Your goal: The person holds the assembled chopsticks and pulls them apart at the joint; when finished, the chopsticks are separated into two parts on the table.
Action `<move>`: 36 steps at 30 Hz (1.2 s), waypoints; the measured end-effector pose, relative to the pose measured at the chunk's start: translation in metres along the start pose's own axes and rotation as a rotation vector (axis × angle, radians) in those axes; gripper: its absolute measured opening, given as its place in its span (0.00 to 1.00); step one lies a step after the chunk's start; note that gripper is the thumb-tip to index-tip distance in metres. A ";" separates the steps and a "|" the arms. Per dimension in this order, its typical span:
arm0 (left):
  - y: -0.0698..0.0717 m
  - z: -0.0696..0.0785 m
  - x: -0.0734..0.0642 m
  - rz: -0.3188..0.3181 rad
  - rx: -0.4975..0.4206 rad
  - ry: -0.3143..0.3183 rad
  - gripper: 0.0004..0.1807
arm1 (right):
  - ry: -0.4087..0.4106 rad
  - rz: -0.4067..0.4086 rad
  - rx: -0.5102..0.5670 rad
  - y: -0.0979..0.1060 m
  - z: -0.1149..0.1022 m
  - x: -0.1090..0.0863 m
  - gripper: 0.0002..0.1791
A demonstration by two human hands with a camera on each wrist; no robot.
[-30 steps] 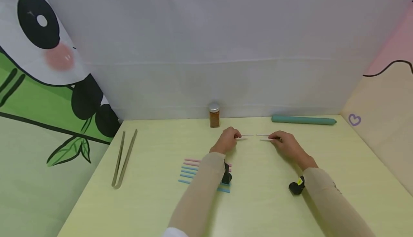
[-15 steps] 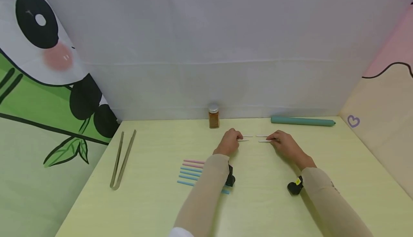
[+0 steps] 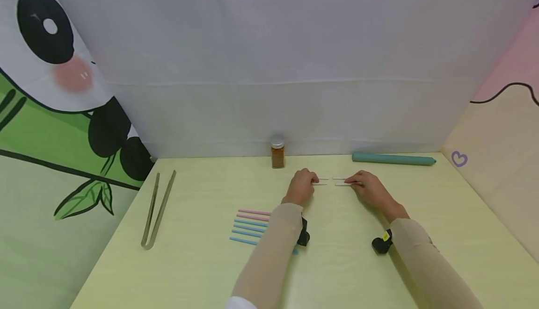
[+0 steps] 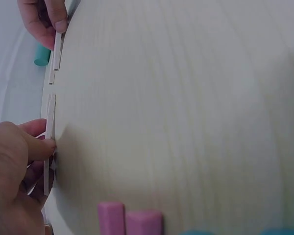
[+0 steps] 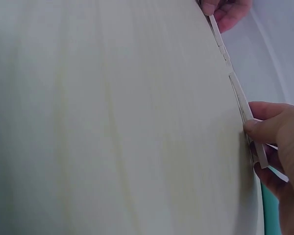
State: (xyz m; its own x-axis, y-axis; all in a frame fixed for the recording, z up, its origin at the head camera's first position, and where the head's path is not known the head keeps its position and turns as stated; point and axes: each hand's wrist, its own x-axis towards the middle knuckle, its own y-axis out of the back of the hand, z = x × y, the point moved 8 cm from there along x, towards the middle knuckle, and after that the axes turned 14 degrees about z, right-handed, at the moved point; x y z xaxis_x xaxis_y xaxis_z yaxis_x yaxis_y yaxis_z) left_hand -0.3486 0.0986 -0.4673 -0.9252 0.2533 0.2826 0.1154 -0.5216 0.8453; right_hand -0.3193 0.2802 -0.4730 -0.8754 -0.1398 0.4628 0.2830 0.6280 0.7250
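Note:
My left hand pinches a thin white stick between thumb and fingers, low over the table. Opposite it, my right hand pinches another thin white stick. The two held sticks point at each other almost end to end, with a small gap in the head view. Just behind them lie two more white sticks, the left one and the right one, also end to end and partly hidden by the fingers. What the sticks are made of is unclear.
Left of my left forearm lie two pink sticks and several blue sticks, partly covered by the sleeve. Metal tongs lie farther left. A spice jar and a green cylinder are at the table's back edge, before a wall cloth.
Both hands have moved slightly toward each other and a little nearer to me, narrowing the gap between the held white sticks. The two white sticks behind keep their spacing.

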 end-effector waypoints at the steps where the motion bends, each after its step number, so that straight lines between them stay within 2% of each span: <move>1: -0.001 0.000 0.000 0.001 0.001 0.003 0.12 | 0.001 0.001 -0.002 0.000 0.000 0.000 0.10; 12: -0.002 0.009 -0.001 -0.011 0.038 -0.023 0.13 | 0.026 0.013 -0.044 0.000 -0.002 0.000 0.10; 21: -0.002 0.009 -0.001 -0.027 0.098 -0.044 0.12 | 0.030 0.015 -0.080 0.000 -0.006 0.000 0.10; 28: 0.017 0.013 0.001 -0.019 0.051 -0.108 0.12 | 0.032 0.026 -0.121 0.002 -0.011 0.003 0.11; 31: 0.025 0.012 0.002 -0.053 0.002 -0.130 0.10 | 0.037 0.044 -0.099 0.005 -0.017 0.005 0.11; 36: 0.033 -0.002 -0.001 -0.130 -0.031 -0.125 0.08 | 0.015 0.050 -0.039 0.005 -0.029 0.005 0.11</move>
State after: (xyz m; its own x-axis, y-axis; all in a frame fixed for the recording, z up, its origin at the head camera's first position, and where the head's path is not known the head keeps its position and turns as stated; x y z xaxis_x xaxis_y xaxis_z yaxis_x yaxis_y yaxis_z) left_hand -0.3445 0.0796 -0.4404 -0.8794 0.4180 0.2278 -0.0149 -0.5025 0.8644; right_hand -0.3109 0.2607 -0.4529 -0.8541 -0.1206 0.5059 0.3413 0.6039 0.7203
